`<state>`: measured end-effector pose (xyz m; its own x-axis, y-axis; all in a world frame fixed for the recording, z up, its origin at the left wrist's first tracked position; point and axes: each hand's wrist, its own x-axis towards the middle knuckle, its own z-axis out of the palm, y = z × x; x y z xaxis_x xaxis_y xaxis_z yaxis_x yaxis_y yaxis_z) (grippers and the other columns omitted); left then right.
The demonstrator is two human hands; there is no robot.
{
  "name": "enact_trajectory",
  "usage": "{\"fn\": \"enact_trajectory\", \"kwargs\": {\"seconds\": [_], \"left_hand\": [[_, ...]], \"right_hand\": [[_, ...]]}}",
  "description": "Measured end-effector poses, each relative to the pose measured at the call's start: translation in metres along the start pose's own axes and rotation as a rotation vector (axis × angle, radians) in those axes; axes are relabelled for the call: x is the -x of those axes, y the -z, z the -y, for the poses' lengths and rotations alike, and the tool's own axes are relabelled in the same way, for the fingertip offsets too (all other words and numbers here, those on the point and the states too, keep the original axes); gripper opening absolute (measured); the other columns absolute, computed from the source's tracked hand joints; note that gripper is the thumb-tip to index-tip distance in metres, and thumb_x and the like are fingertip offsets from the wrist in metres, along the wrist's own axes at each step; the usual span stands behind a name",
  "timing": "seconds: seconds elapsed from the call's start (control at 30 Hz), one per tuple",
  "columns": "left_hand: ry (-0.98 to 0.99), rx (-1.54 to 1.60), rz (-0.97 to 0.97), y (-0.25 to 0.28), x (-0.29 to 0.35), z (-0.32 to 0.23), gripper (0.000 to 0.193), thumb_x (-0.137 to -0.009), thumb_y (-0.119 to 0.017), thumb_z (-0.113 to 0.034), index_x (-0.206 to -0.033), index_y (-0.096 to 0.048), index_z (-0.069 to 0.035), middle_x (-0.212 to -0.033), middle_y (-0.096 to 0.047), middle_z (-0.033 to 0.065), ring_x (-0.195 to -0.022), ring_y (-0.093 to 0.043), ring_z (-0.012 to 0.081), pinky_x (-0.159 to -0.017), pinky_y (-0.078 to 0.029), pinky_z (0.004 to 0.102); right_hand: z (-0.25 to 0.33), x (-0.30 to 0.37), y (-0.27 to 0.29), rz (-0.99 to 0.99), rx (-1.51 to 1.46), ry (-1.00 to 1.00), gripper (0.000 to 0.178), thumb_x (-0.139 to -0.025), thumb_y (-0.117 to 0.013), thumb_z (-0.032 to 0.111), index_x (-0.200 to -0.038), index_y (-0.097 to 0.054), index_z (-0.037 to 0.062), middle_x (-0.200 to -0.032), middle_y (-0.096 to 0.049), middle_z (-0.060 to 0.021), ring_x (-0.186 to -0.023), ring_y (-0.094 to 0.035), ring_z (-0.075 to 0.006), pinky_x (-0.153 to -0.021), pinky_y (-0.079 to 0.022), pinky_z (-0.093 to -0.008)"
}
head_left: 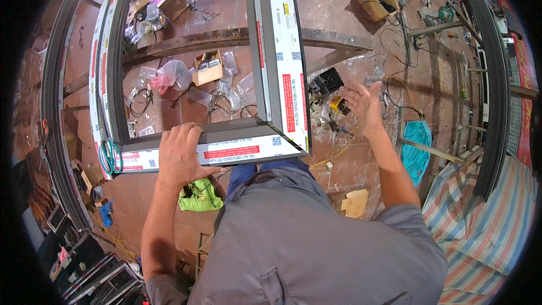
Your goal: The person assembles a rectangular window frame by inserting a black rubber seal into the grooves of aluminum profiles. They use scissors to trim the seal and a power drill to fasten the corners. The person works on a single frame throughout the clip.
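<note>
Setting: reddish workshop floor [339,164], littered with cables, plastic bags and offcuts; seen from above.
Nearest item: green rag [199,196] on the floor, just below the frame's near rail.
Left hand [179,155]: laid palm-down over the near rail of the frame, fingers curled over its far edge, gripping it.
Main item: grey metal window frame [271,68], wrapped in white protective film with red labels; it rests across a steel trestle [226,38], near corner by the person's waist, long sides running away.
Attachment: loop of green cord [110,157] hung at the frame's near left corner.
Right hand [361,104]: open, fingers spread, holding nothing; in the air well to the right of the frame's right rail.
Handling note: judged from the pose, one hand alone bears on the frame; a second grip on the right rail, near the corner, would likely keep it square and stop it twisting on the trestle.
Mid-distance: open cardboard box [206,68] of small parts and a crumpled clear bag beneath the frame opening; black and yellow tools near the right hand.
Far: brown bag [377,1]; teal cloth [416,149] to the right.
</note>
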<state>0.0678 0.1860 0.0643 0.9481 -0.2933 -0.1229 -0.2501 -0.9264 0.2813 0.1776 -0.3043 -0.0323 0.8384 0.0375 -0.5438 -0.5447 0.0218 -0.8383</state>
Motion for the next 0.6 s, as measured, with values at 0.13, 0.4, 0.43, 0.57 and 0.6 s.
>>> {"fn": "enact_trajectory", "kwargs": {"seconds": [0.13,0.4,0.43,0.57,0.6], "left_hand": [[-0.102,-0.016,-0.088,-0.003,-0.010,0.000,0.101,-0.045,-0.101,-0.059,-0.120,-0.063,-0.003,-0.128,-0.070,0.0168,-0.119,-0.067,0.0386,-0.100,-0.050,0.0490],[-0.059,-0.055,-0.039,-0.002,-0.008,0.000,0.103,-0.043,-0.101,-0.062,-0.119,-0.064,-0.003,-0.132,-0.072,0.0176,-0.118,-0.070,0.0379,-0.099,-0.052,0.0491],[-0.065,-0.056,-0.052,-0.001,-0.008,-0.001,0.102,-0.043,-0.101,-0.062,-0.119,-0.064,-0.003,-0.132,-0.072,0.0175,-0.119,-0.069,0.0377,-0.099,-0.051,0.0491],[-0.056,-0.048,-0.057,0.000,-0.007,-0.004,0.102,-0.044,-0.101,-0.060,-0.120,-0.064,-0.003,-0.131,-0.072,0.0172,-0.119,-0.068,0.0373,-0.100,-0.050,0.0495],[-0.041,-0.043,-0.050,0.000,-0.006,-0.005,0.102,-0.044,-0.101,-0.059,-0.120,-0.064,-0.003,-0.130,-0.072,0.0172,-0.118,-0.068,0.0373,-0.100,-0.050,0.0497]], "right_hand": [[-0.020,0.003,-0.093,0.063,-0.154,-0.010,0.110,-0.097,-0.029,0.094,-0.147,-0.058,0.0003,-0.139,-0.066,-0.0156,-0.128,-0.058,-0.0261,-0.113,-0.041,-0.0455],[0.001,0.011,-0.152,0.313,-0.195,-0.045,0.098,-0.101,-0.030,0.088,-0.137,-0.065,0.0047,-0.109,-0.072,-0.0045,-0.100,-0.070,-0.0108,-0.087,-0.060,-0.0290],[-0.008,0.008,-0.149,0.325,-0.216,-0.036,0.099,-0.101,-0.030,0.089,-0.141,-0.062,0.0039,-0.112,-0.071,-0.0055,-0.103,-0.069,-0.0120,-0.090,-0.059,-0.0299],[-0.010,0.005,-0.114,0.151,-0.178,0.010,0.117,-0.098,-0.024,0.093,-0.170,-0.031,0.0012,-0.147,-0.061,-0.0176,-0.137,-0.056,-0.0263,-0.119,-0.042,-0.0440],[-0.001,0.006,-0.097,0.084,-0.173,0.019,0.121,-0.097,-0.020,0.095,-0.174,-0.022,0.0018,-0.158,-0.054,-0.0215,-0.147,-0.050,-0.0308,-0.126,-0.035,-0.0484]]}}
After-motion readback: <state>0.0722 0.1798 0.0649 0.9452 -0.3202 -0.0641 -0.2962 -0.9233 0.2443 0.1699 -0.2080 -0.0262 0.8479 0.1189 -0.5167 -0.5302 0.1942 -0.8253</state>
